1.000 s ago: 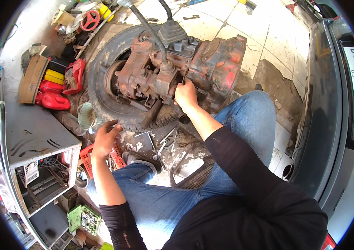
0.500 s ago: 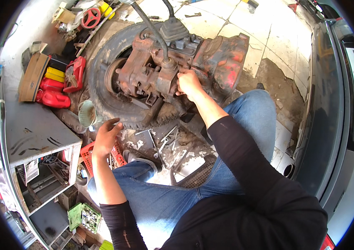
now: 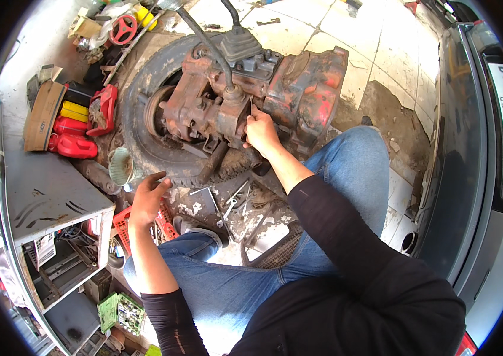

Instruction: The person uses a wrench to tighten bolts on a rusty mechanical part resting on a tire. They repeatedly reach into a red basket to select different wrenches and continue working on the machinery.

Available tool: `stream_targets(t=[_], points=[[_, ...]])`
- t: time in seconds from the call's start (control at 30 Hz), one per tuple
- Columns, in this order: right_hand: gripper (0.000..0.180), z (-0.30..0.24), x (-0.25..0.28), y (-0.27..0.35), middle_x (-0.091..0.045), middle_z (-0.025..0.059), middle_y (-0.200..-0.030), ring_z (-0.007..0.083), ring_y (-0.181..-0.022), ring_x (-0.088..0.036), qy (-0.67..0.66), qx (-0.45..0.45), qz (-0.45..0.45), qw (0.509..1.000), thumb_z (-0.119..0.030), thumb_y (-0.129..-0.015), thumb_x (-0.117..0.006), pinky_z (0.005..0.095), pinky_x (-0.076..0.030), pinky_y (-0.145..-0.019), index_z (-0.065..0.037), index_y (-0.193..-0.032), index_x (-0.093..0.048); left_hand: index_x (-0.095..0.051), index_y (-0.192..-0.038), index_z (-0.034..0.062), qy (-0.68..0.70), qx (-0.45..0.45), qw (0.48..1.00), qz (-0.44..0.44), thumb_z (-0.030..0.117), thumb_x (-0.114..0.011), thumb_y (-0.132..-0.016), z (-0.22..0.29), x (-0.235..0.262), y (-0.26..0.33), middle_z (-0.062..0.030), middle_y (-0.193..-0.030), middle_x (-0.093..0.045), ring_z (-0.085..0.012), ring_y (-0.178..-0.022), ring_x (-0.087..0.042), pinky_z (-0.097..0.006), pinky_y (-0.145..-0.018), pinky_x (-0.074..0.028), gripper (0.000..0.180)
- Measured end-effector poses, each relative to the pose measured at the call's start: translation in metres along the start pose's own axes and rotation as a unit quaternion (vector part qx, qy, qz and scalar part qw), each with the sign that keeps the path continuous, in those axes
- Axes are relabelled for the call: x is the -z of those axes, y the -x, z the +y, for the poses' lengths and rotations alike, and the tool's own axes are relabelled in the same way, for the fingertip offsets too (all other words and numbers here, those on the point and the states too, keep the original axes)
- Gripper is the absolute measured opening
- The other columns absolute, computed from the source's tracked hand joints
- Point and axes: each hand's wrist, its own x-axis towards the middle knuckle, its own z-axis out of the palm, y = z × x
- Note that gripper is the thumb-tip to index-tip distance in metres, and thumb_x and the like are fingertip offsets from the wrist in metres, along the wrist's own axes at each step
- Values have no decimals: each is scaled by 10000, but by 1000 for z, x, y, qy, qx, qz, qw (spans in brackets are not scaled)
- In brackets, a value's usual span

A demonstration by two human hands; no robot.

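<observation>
Curling my right hand [image 3: 262, 132] at the gearbox [image 3: 303, 89], hold unclear; my left hand [image 3: 147, 203] spread by the tire's [image 3: 139, 127] near edge.

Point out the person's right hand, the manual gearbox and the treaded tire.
Right hand [image 3: 262, 132], head view: back of the hand.
Manual gearbox [image 3: 255, 88], head view: rusty middle of its casing.
Treaded tire [image 3: 135, 113], head view: left part of its sidewall.

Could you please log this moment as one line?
right hand: curled against gearbox, held item unclear; left hand: open near tire, nothing visible held; gearbox: over tire; hand tools: on floor
</observation>
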Motion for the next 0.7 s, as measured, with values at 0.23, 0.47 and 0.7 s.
stream_targets(t=[0.23, 0.47, 0.7], points=[[535, -4, 12, -4, -716, 228, -1013, 283, -696, -698, 88, -4, -54, 995, -91, -1043, -403, 370, -584, -558, 61, -1548, -311, -557, -1378, -54, -6, -2, 1000, 2, 278, -670, -987, 3, -2, 1, -159, -1095, -725, -186, -930, -639, -314, -851, -489, 525], [556, 39, 20, -5, -631, 330, -1235, 436, -1114, -652, 260, 137, 36, 955, -108, -1040, -418, 470, -511, -922, -77, -1586, -313, -553, -1384, -57, -11, -5, 1000, -12, 267, -671, -985, 7, -7, -1, -180, -1123, -721, -188, -948, -634, -312, -879, -480, 527], [392, 25, 14, -12, -692, 247, -1071, 385, -908, -689, 187, 97, 62, 976, -121, -1036, -439, 471, -561, -785, -9, -1403, -516, -556, -1387, -52, -16, 2, 1000, -8, 265, -668, -982, 12, -9, -3, -190, -1146, -718, -203, -965, -641, -326, -891, -480, 526]])
